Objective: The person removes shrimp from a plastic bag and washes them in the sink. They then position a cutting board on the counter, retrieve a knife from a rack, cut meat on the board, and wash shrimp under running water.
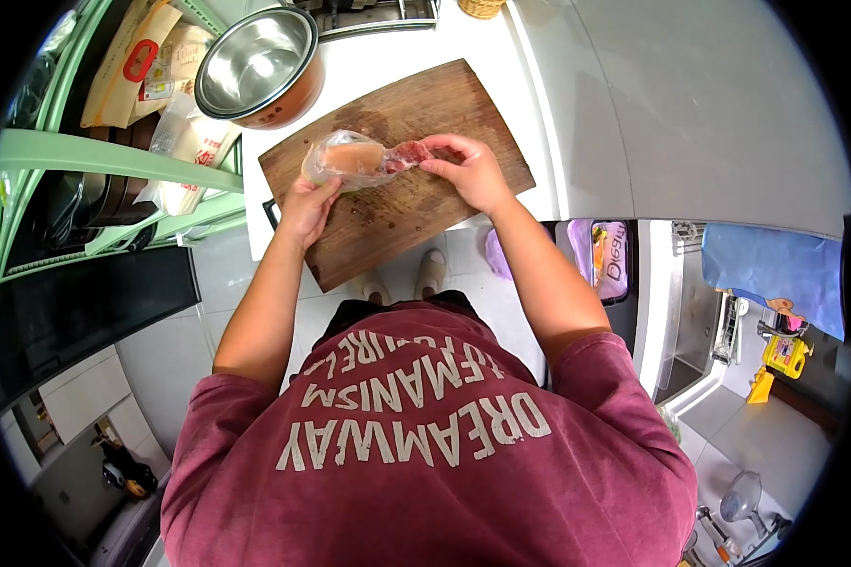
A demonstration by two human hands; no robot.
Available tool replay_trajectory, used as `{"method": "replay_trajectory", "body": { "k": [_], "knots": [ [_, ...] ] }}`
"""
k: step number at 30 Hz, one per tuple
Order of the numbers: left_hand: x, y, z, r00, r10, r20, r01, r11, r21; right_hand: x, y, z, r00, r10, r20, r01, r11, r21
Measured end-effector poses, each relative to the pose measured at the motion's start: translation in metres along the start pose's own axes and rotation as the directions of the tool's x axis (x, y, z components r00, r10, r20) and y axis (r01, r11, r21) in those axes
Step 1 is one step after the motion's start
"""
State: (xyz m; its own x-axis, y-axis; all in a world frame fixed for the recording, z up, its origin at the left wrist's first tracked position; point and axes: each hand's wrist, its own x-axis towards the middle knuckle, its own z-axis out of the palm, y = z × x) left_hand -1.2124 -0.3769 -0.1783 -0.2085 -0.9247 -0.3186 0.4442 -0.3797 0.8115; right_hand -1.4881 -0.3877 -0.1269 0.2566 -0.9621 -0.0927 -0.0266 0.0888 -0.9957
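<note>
Over the brown wooden cutting board (378,231), my left hand (310,208) grips a clear plastic bag (328,151) by its lower left side. A pale pinkish piece (355,158) shows inside the bag. At the bag's right end, a red piece of meat (408,156) sticks out. My right hand (468,172) pinches that meat between thumb and forefinger. Small wet spots mark the board below my hands.
A steel pot (258,64) stands on the white counter (369,59) beyond the board's left corner. Green shelving (113,156) with food bags is at the left. A bin with a purple liner (615,260) is below right.
</note>
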Motion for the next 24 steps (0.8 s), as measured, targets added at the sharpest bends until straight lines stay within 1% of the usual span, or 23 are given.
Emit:
{"method": "replay_trajectory", "body": {
  "k": [1, 2, 3, 6, 7, 8, 9, 12, 15, 18, 19, 21, 22, 23, 24],
  "knots": [
    [-0.002, 0.003, 0.002, 1.0, 0.026, -0.001, -0.026, 1.0, 0.007, -0.002, -0.002, 0.002, 0.984, -0.175, -0.038, 0.164, 0.966, -0.199],
    [-0.005, 0.007, 0.005, 0.999, 0.051, -0.003, -0.051, 0.999, 0.013, -0.005, -0.004, 0.003, 0.937, -0.347, -0.04, 0.305, 0.868, -0.392],
    [-0.008, 0.012, 0.01, 0.997, 0.076, -0.003, -0.076, 0.997, 0.019, -0.007, -0.005, 0.005, 0.862, -0.507, -0.006, 0.414, 0.711, -0.568],
    [-0.012, 0.022, 0.03, 0.992, 0.098, -0.081, -0.09, 0.991, 0.101, -0.011, 0.002, 0.011, 0.825, -0.559, -0.082, 0.379, 0.655, -0.654],
    [-0.007, 0.016, 0.023, 0.995, 0.047, -0.087, -0.035, 0.99, 0.138, -0.009, 0.007, 0.012, 0.905, -0.39, -0.172, 0.244, 0.806, -0.539],
    [0.004, 0.004, 0.008, 0.995, -0.004, -0.096, 0.021, 0.985, 0.174, -0.006, 0.013, 0.013, 0.953, -0.196, -0.232, 0.09, 0.911, -0.401],
    [0.013, -0.002, 0.0, 0.993, -0.056, -0.106, 0.077, 0.975, 0.209, -0.003, 0.021, 0.013, 0.965, 0.011, -0.262, -0.078, 0.966, -0.248],
    [0.026, -0.008, 0.004, 0.937, -0.212, -0.276, 0.306, 0.88, 0.363, 0.016, 0.056, 0.001, 0.929, 0.311, -0.199, -0.338, 0.933, -0.123],
    [0.035, -0.013, 0.006, 0.932, -0.238, -0.273, 0.337, 0.847, 0.41, 0.03, 0.081, -0.004, 0.901, 0.37, -0.228, -0.389, 0.92, -0.046],
    [0.032, -0.016, 0.017, 0.935, -0.142, -0.324, 0.297, 0.814, 0.499, 0.031, 0.09, -0.003, 0.906, 0.314, -0.283, -0.358, 0.927, -0.116],
    [0.034, -0.023, 0.01, 0.943, -0.024, -0.332, 0.239, 0.744, 0.624, 0.026, 0.081, -0.001, 0.917, 0.208, -0.341, -0.304, 0.917, -0.258],
    [0.038, -0.038, -0.011, 0.932, 0.217, -0.29, 0.134, 0.538, 0.832, 0.012, 0.064, 0.004, 0.916, -0.031, -0.4, -0.204, 0.822, -0.531],
    [0.03, -0.028, 0.004, 0.906, 0.392, -0.162, 0.008, 0.367, 0.93, 0.006, 0.063, 0.001, 0.923, -0.239, -0.303, -0.038, 0.726, -0.686],
    [0.016, -0.019, 0.02, 0.848, 0.53, -0.005, -0.097, 0.163, 0.982, -0.001, 0.064, -0.004, 0.89, -0.423, -0.173, 0.119, 0.58, -0.806],
    [0.003, -0.008, 0.035, 0.762, 0.625, 0.171, -0.173, -0.059, 0.983, -0.007, 0.064, -0.007, 0.82, -0.572, -0.015, 0.257, 0.392, -0.883]
  ]
}}
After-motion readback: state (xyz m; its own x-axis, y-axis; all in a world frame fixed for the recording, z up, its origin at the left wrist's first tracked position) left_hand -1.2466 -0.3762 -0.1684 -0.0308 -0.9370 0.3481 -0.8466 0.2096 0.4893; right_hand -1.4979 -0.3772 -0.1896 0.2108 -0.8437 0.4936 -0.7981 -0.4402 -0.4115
